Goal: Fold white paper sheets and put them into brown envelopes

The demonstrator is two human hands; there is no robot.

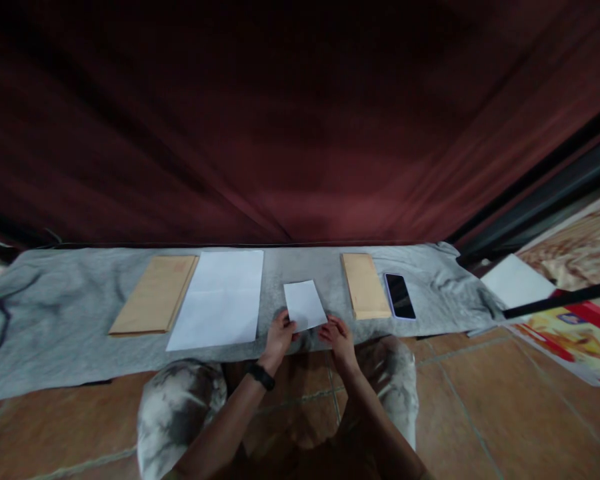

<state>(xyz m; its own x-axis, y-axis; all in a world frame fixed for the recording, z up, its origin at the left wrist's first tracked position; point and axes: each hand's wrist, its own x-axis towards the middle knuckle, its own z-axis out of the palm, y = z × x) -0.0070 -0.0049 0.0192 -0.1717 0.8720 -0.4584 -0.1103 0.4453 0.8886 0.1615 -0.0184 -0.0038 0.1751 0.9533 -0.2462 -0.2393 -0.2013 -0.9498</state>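
A small folded white paper (305,304) lies on a grey cloth (70,313) spread over the floor. My left hand (280,333), with a black band at the wrist, pinches the paper's near left corner. My right hand (336,333) rests its fingers at the paper's near right corner. To the left lie a large white sheet (220,299) and a big brown envelope (155,293). To the right lie a narrow brown envelope (365,285) and a black phone (399,296).
A dark red curtain (300,120) hangs behind the cloth. Terracotta floor tiles (480,413) lie in front. My knees in pale patterned trousers (180,407) sit at the cloth's near edge. At the right are a white sheet (516,281), a black bar and a colourful mat (580,333).
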